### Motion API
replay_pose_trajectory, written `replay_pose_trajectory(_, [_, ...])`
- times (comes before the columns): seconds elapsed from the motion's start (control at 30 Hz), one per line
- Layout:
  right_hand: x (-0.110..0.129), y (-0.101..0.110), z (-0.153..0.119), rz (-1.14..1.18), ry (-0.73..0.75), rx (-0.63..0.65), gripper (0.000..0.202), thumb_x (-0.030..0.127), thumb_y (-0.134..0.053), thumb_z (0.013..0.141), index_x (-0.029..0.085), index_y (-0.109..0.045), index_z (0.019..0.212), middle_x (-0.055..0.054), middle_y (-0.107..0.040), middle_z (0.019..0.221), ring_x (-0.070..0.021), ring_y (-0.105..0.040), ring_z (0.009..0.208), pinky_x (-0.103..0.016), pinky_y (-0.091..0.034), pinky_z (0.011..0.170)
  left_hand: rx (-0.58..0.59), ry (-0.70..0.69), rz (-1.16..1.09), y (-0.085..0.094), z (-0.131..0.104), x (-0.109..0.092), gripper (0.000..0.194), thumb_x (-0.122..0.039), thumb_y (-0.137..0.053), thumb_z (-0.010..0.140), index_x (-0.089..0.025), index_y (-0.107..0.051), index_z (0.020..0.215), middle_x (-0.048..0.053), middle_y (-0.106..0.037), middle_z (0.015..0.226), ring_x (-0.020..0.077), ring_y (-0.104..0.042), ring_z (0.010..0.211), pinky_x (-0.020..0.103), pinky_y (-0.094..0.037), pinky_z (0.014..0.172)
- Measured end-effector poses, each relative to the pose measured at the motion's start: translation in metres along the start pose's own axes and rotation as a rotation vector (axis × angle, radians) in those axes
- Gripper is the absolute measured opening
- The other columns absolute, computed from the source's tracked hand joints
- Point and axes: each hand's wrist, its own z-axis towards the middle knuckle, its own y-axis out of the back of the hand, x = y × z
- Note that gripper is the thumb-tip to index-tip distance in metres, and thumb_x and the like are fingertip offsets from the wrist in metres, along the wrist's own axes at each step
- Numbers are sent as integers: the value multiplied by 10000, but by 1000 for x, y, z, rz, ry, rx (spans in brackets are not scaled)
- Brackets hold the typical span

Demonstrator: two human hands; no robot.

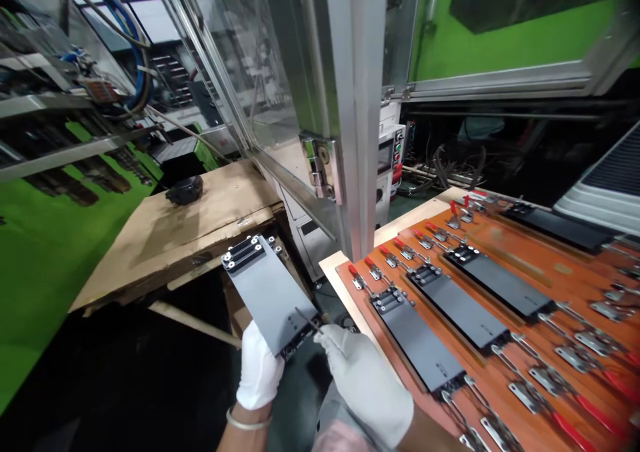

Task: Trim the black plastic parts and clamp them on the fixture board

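Observation:
My left hand (260, 365), in a white glove, is closed on the lower left edge of a flat grey panel (270, 292). The panel is held tilted in the air, with black ribbed fittings and round metal pieces along its top end. My right hand (363, 372), also gloved, is closed on a thin dark pointed tool (306, 317). Its tip lies over the panel's lower right part, near two small dark marks; I cannot tell whether it touches. Most of the tool is hidden in my fingers, so its kind is unclear.
On my right, an orange board (510, 252) carries several similar panels (417, 339) held by red-handled toggle clamps (565, 419). At left stands a cardboard-topped table (200, 225) with a black object (185, 189). A metal-framed door (350, 105) rises ahead.

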Motion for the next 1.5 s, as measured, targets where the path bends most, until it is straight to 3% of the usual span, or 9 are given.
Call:
replay_pose_trajectory(0.33, [6,-2,3,-68,29,35,381,426,-357,990,248,-685,915,-19,-682,740,-161,-630,685,-236,-464,649,-22,67,-19,4,-4,6,245,-137,-466,882,-171,-691,972,91,-746,899,232,-712,878,339,-575,776])
replay_pose_trajectory(0.67, [7,5,0,-36,71,17,376,434,-393,977,236,-709,934,-51,-720,855,-193,-671,834,-258,-510,758,-41,61,-70,8,3,2,228,-136,-459,893,-166,-685,898,92,-735,864,220,-703,844,340,-567,761])
replay_pose_trajectory(0.83, [9,6,-1,-48,84,56,380,417,-374,989,230,-702,945,-47,-721,847,-181,-672,813,-243,-504,729,-43,46,-44,6,4,-1,219,-160,-481,885,-165,-700,871,97,-740,840,232,-709,833,342,-569,751])
replay_pose_trajectory(1.03, [10,-7,-7,-232,118,104,372,377,-356,1000,240,-693,920,-43,-716,803,-169,-666,751,-227,-466,681,-54,185,-131,5,13,-10,229,-170,-485,876,-155,-700,798,90,-736,773,222,-713,732,325,-581,664])
replay_pose_trajectory(1.17, [9,-12,-12,-296,141,103,345,342,-374,993,248,-696,912,-43,-724,805,-171,-673,756,-222,-447,673,-131,276,-227,2,22,-19,219,-176,-497,867,-138,-677,747,88,-729,708,207,-704,635,297,-581,590])
replay_pose_trajectory(1.4, [14,-8,-13,-304,80,76,393,364,-315,1005,256,-688,941,-45,-724,815,-180,-676,760,-237,-452,675,-188,361,-287,-5,27,-28,226,-176,-510,850,-131,-660,688,100,-716,656,211,-701,598,302,-583,578])
replay_pose_trajectory(1.5, [16,-10,-15,-307,74,136,346,394,-386,978,264,-694,889,-39,-719,800,-191,-674,761,-244,-454,671,-212,382,-288,-8,28,-30,232,-194,-522,850,-128,-665,679,107,-718,662,220,-701,606,311,-583,576])
